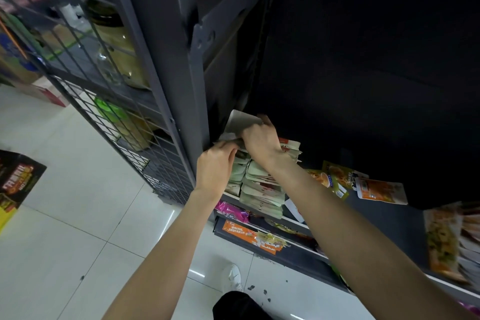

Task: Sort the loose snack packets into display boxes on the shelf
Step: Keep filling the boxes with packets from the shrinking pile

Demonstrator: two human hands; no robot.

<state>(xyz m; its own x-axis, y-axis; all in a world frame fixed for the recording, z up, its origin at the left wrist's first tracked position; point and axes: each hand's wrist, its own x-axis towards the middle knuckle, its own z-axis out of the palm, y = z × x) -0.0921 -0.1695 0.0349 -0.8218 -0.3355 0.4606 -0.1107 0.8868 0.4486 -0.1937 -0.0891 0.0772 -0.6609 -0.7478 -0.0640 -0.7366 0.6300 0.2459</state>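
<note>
Left hand: my left hand [217,167] is pinching a packet edge at the shelf post [187,101].
Right hand: my right hand [261,141] is curling onto the white box flap [240,122].
Packets: pale packets [259,189] are standing packed in the display box at the shelf's left end; orange packets [380,189] are lying loose nearby.
Room: I'm seeing bare shelf [405,218] to the right.
Writing: too blurred to read.

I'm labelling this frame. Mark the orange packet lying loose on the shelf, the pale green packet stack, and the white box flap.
orange packet [380,190], head view, middle of its face.
pale green packet stack [262,191], head view, front edges of the stack.
white box flap [240,120], head view, its bare upper surface.
</note>
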